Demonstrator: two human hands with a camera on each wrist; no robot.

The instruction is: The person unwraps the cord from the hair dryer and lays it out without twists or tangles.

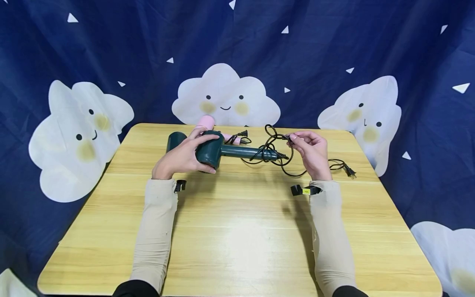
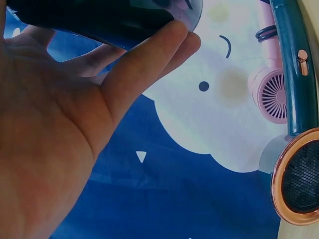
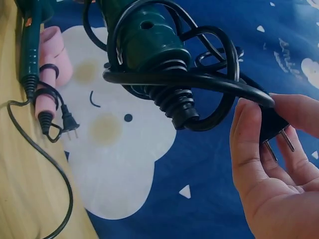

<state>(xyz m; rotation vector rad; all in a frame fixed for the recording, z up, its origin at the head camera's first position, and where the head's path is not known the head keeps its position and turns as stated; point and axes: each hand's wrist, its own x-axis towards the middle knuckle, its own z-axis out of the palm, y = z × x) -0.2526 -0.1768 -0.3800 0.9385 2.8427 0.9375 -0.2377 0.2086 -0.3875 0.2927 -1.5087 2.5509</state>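
My left hand (image 1: 182,156) grips the head of a dark green hair dryer (image 1: 209,152), thumb in front and fingers over the top. The dryer's handle points right, above the table, with a black cord (image 3: 174,79) looped loosely around its end. Between the thumb and fingertips of my right hand (image 1: 311,150) is the cord's two-prong plug (image 3: 271,124), prongs turned toward the palm. A second green hair dryer (image 2: 296,64) with a copper-rimmed grille lies on the table behind, mostly covered in the head view. Beside it lies a pink hair dryer (image 1: 205,122), its cord wrapped on the handle.
The wooden table (image 1: 241,247) is backed by a blue curtain (image 1: 315,49) with smiling clouds. Another two-prong plug (image 1: 349,171) lies on the right of the table at the end of a black cord. The pink dryer's plug (image 3: 70,119) sticks out near its handle.
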